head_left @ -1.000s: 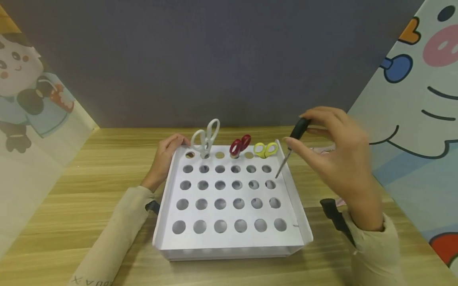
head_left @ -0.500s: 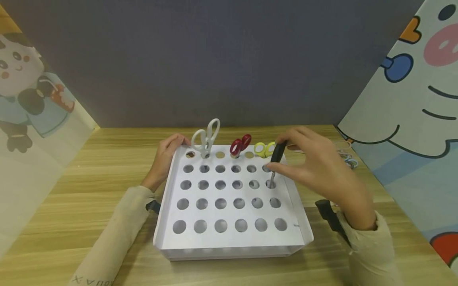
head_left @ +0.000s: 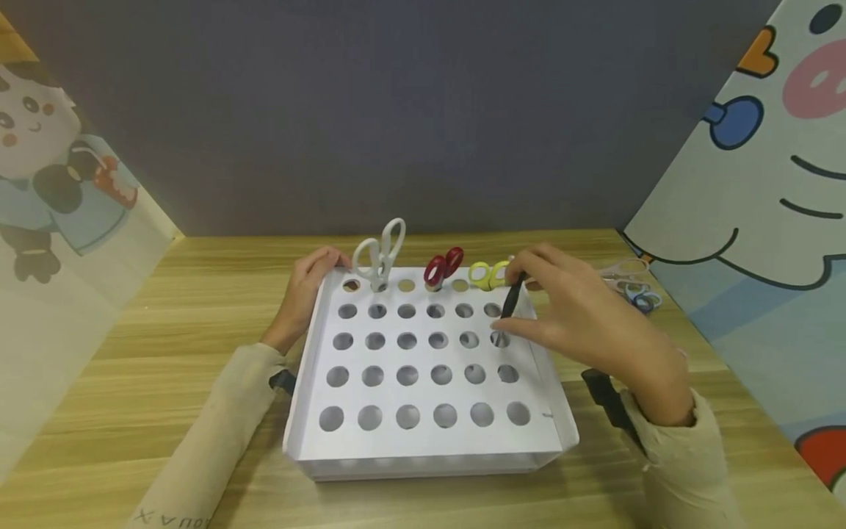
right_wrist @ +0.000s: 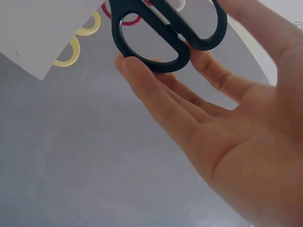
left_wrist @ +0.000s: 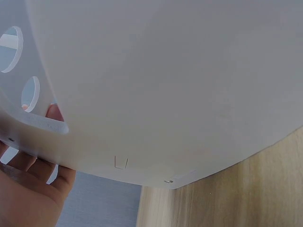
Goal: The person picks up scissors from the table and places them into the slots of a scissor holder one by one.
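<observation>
My right hand [head_left: 581, 316] pinches black-handled scissors [head_left: 512, 297] between thumb and fingers. Their blades point down into the rightmost hole of the third row from the back of a white box [head_left: 423, 397]. The right wrist view has the dark finger loops [right_wrist: 151, 21] close up, with fingertips against them. At the box's back left corner my left hand [head_left: 300, 294] grips the wall; in the left wrist view its fingers [left_wrist: 52, 182] lie along the edge. White scissors [head_left: 380, 257], red scissors [head_left: 443, 268] and yellow scissors [head_left: 487, 277] stand in the back row, handles up.
Several more scissors [head_left: 641, 296] lie loose on the wooden table [head_left: 165, 316] to the right of the box, partly behind my right hand. A grey panel [head_left: 423, 117] rises behind the table. Printed boards with cartoon figures flank both sides.
My right hand has brought the black scissors left and down from above the box's right wall, and their blades have gone into the hole. The left hand and the box stay put.
</observation>
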`<act>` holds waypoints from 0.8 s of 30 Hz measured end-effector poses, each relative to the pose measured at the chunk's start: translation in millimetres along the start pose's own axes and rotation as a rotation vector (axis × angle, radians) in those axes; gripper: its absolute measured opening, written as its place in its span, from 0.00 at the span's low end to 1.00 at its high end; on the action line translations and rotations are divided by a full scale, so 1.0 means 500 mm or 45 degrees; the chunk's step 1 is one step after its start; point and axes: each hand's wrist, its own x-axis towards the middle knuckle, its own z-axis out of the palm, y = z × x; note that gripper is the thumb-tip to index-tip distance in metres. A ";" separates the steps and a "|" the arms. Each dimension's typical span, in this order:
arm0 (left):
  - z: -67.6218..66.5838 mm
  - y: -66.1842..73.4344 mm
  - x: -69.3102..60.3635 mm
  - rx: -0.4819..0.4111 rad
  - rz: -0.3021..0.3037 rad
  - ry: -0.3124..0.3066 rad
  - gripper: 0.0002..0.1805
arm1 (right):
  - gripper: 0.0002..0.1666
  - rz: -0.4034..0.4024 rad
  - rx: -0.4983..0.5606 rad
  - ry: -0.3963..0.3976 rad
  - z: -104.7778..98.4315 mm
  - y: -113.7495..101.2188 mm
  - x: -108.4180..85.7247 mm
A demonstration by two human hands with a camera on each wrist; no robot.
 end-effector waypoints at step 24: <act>-0.001 -0.005 0.003 0.015 -0.011 0.002 0.20 | 0.19 -0.013 -0.027 -0.171 -0.009 0.030 0.004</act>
